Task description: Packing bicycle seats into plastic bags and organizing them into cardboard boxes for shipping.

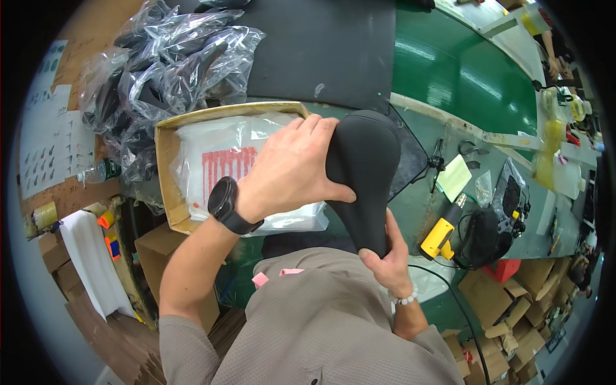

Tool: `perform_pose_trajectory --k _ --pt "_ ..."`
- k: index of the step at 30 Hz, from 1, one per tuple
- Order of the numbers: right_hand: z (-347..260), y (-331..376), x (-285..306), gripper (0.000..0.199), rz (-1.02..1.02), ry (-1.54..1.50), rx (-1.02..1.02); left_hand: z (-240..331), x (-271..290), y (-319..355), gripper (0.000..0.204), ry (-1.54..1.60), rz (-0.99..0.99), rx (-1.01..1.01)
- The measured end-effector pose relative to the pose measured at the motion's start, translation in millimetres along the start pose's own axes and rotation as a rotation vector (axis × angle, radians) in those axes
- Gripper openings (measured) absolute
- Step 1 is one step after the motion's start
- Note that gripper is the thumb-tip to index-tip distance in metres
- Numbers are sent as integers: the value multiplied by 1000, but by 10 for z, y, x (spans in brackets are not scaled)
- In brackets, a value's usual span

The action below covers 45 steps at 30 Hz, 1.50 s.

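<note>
Both hands (292, 170) clasp saddle (366, 173); underside hidden

The left hand (292, 168) covers the near side of the black bicycle saddle (366, 173), and the right hand (385, 256) hides its narrow nose tip. Left of the saddle, the cardboard box (168, 160) shows only plastic-wrapped contents too unclear to identify.

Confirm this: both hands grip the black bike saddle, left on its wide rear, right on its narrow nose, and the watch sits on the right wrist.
Wrong on the watch. The head view shows the black watch on the left wrist; the right wrist wears a white bead bracelet. The rest holds: left hand and right hand grip the saddle.
</note>
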State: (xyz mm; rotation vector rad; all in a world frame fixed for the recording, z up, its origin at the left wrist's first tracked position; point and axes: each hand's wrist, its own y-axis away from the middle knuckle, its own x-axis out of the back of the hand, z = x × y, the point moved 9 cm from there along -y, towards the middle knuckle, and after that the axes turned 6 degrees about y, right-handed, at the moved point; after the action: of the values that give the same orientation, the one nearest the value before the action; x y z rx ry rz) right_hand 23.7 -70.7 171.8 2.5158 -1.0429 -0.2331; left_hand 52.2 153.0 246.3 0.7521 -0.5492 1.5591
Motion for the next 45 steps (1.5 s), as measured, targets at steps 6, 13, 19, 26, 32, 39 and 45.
perform_pose_trajectory --k 6,13,19,26,32,39,45 --pt "52 95 93 85 -66 1 -54 -165 37 -7 48 132 -99 63" --pt "240 129 62 107 -146 -192 -200 -467 16 162 35 526 -336 276" --pt "299 145 69 103 -186 -375 -125 -1707 -363 584 27 900 349 514" --pt "231 72 -15 103 -144 -312 -119 -1695 -1489 1220 28 36 261 281" --pt "322 21 -34 99 -129 -298 -164 -2005 -1426 1321 26 631 149 599" --pt "177 -182 -284 83 -16 406 297 -2033 -1502 1475 27 1020 103 740" --pt "511 -459 -820 80 -127 860 298 -2576 -1072 2096 17 1232 1004 901"
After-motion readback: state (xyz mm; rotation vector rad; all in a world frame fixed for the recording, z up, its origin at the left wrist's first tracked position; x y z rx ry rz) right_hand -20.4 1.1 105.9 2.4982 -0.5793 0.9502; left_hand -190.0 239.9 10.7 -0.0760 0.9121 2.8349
